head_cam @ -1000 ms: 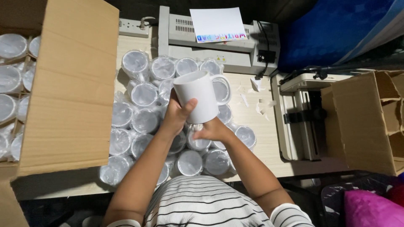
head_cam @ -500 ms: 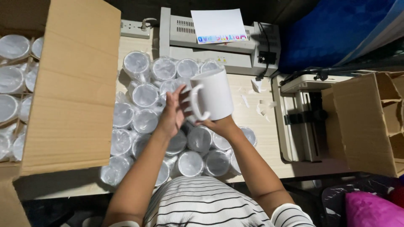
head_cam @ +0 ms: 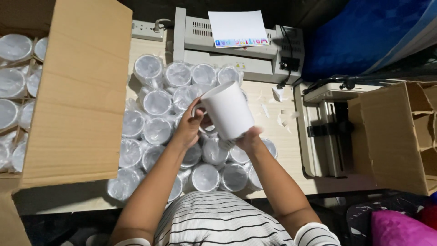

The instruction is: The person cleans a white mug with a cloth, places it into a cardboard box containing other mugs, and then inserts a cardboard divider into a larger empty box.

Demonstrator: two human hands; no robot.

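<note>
1. Pale wooden table (head_cam: pixel 273 150) under dim light, crowded with wrapped mugs (head_cam: pixel 157 102), each one inside clear plastic and standing upright, close together in rows.
2. Behind the rows, at the far edge: grey laminating machine (head_cam: pixel 236 50) with white sheet of paper (head_cam: pixel 236 27) on top, and white power strip (head_cam: pixel 148 29) beside it.
3. On the left: big cardboard box (head_cam: pixel 77 91) with open flap, more wrapped mugs (head_cam: pixel 13 82) visible in its compartments.
4. On the right: heat press machine (head_cam: pixel 327 132) and second cardboard box (head_cam: pixel 400 132) with dividers, its visible cells looking empty.
5. Held up above the wrapped rows, tilted, without any plastic: plain white mug (head_cam: pixel 227 109).
6. Left hand (head_cam: pixel 191 127) closed at the handle side of the mug, fingers curled around or through the handle; exact grip hard to tell.
7. Right hand (head_cam: pixel 250 139) supporting the mug from below at its bottom edge, slightly blurred, fingers touching the base.
8. Hands near each other, both clamped on the same mug, nothing else held.
9. Small torn scraps of paper (head_cam: pixel 277 109) lying on the bare table right of the mugs.
10. Progress, as a judgement only: one mug unwrapped and in the hands, many others on the table and in the left box still in plastic, so most of the work seemingly left.
</note>
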